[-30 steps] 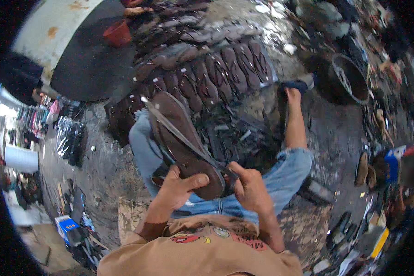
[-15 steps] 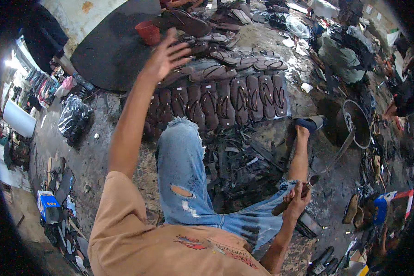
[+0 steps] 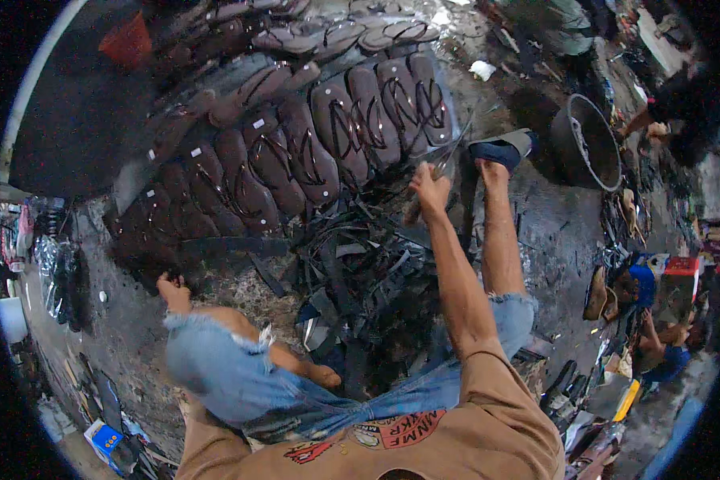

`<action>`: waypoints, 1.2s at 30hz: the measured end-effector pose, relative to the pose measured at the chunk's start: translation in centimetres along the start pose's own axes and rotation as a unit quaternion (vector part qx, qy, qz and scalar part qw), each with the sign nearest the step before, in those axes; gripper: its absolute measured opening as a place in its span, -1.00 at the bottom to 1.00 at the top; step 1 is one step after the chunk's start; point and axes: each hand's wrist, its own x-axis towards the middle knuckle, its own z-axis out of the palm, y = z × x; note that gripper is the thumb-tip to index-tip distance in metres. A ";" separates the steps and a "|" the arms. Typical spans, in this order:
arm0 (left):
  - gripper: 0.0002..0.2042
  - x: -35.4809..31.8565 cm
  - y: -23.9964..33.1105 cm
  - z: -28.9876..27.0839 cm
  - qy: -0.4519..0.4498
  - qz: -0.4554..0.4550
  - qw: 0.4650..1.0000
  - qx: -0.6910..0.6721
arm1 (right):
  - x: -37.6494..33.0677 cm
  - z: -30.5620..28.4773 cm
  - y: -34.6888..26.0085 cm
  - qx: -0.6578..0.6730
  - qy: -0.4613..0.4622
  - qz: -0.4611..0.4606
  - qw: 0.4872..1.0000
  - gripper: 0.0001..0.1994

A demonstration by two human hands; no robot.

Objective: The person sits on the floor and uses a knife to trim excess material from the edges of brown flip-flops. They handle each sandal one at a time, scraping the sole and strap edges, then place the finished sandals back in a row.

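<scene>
Head view: since half a second ago, the left hand [image 3: 176, 292] has dropped from eleven o'clock to nearly nine, beside the sandals [image 3: 300, 156]; its grip cannot be told. The right hand [image 3: 432, 190], now at two rather than four, grasps one knife [image 3: 412, 214]. The sandals, around eleven, overlap too much to count. One red bucket [image 3: 126, 42] stands at ten, one round tub [image 3: 562, 142] at two; the left knee [image 3: 196, 352] hides the left forearm.

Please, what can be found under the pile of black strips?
Dark, stained floor shows around the black strips. What lies directly beneath them is covered, so I cannot tell.
</scene>
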 end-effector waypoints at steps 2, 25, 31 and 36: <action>-0.66 -1.6 -1.4 2.5 0.052 -0.094 0.994 -0.026 | 4.2 -0.3 1.2 -0.110 0.108 -0.012 0.988 -0.66; -0.46 -15.7 21.9 4.1 -0.079 0.414 0.849 0.318 | 11.7 -6.6 -3.8 0.082 -0.067 -0.017 0.994 -0.64; -0.25 -25.1 27.9 15.4 -0.181 0.556 0.695 0.418 | -1.3 3.7 -16.4 -0.072 -0.074 -0.214 0.971 -0.57; -0.10 -29.5 27.2 19.8 -0.305 0.442 0.687 0.490 | -8.6 7.4 -16.5 -0.193 -0.106 -0.315 0.923 -0.54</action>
